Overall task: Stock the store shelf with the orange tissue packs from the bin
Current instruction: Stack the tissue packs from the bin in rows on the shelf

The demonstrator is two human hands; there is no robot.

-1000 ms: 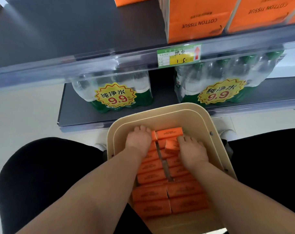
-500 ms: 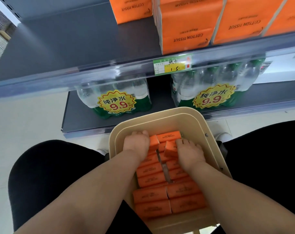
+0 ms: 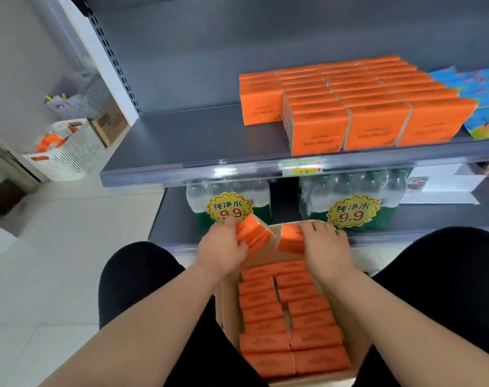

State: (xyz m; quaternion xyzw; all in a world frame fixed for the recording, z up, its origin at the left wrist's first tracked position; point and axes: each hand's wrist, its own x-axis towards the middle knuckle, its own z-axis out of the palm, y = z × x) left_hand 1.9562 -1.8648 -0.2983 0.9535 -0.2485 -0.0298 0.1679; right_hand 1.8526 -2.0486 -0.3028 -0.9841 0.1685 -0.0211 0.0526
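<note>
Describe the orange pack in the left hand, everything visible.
The orange tissue pack is a rectangular block in smooth wrap, with faint print on one face. It is tilted and sits over the far rim of the bin, above the packed rows. The left hand grips its near end.

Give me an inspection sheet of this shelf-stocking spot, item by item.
Surface: grey shelf, left half bare, orange tissue packs in rows on the right.
Job's things: beige bin nearest the camera, binned packs in two columns.
Clutter: blue packs at the shelf's right end; bottled water on the lower shelf.
Grippers: left hand grips a tilted pack; right hand grips a second pack, both over the bin's far end.
Cables: nothing seen.
Surroundings: white basket on the tiled floor, far left.
</note>
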